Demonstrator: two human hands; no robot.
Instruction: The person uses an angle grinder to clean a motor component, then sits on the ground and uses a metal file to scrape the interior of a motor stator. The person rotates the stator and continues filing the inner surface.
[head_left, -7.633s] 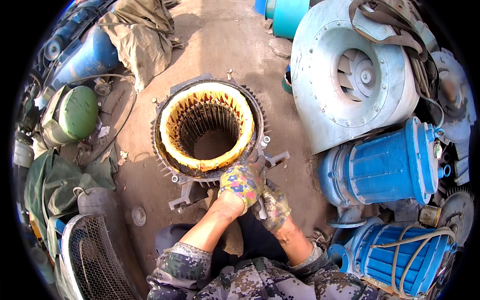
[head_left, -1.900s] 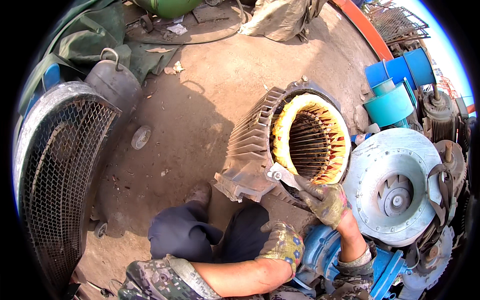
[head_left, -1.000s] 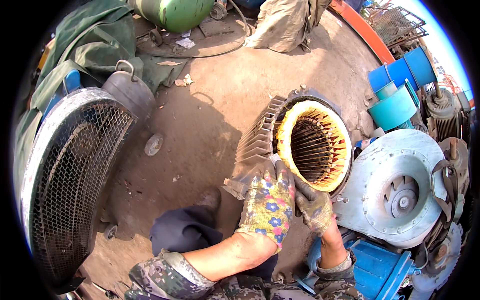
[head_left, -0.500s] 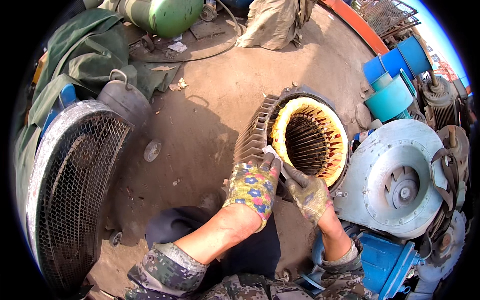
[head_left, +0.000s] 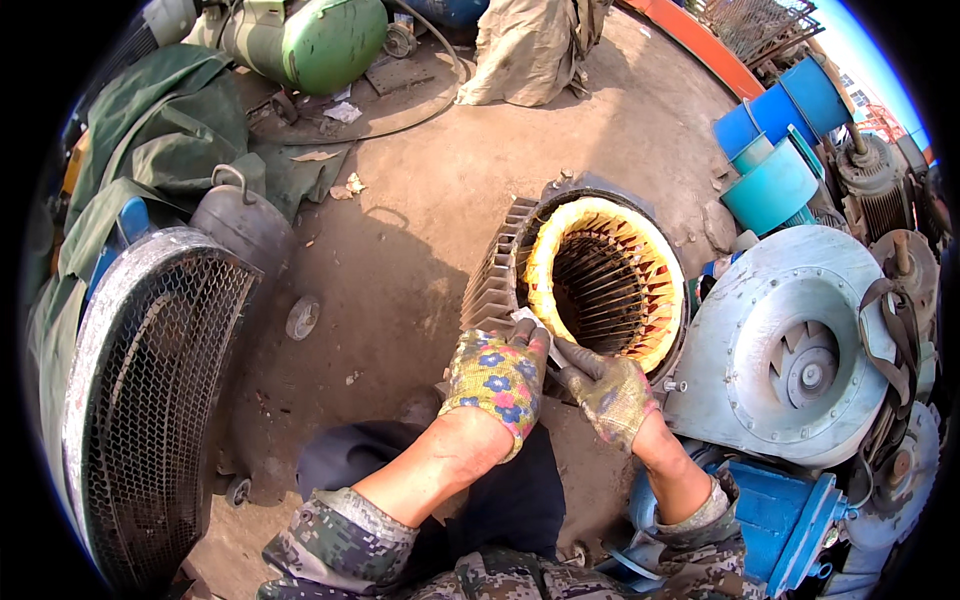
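Observation:
A finned motor stator point(head_left: 492, 275) stands on the ground in front of me, its open end up. Inside its dark housing is a ring of yellow-wrapped windings point(head_left: 541, 265) around a slotted core. At the ring's near left edge, my left hand point(head_left: 497, 380), in a flowered glove with dark fingertips, is closed on a narrow white strip point(head_left: 524, 316). My right hand point(head_left: 608, 396), in a worn yellowish glove, pinches the strip's lower part beside it, its fingers against the near rim. The strip's full length is hidden by the fingers.
Right of the stator lie a grey blower housing point(head_left: 725, 345), a blue motor point(head_left: 770, 515) and a turquoise casing point(head_left: 770, 195). On the left stand a curved mesh guard point(head_left: 165, 370) and a grey metal pot point(head_left: 240, 220). A green tank point(head_left: 335, 45) and hose lie farther off.
The view has shifted slightly, so the stator and both hands appear a little farther left. Both hands keep nearly the same hold at the rim.

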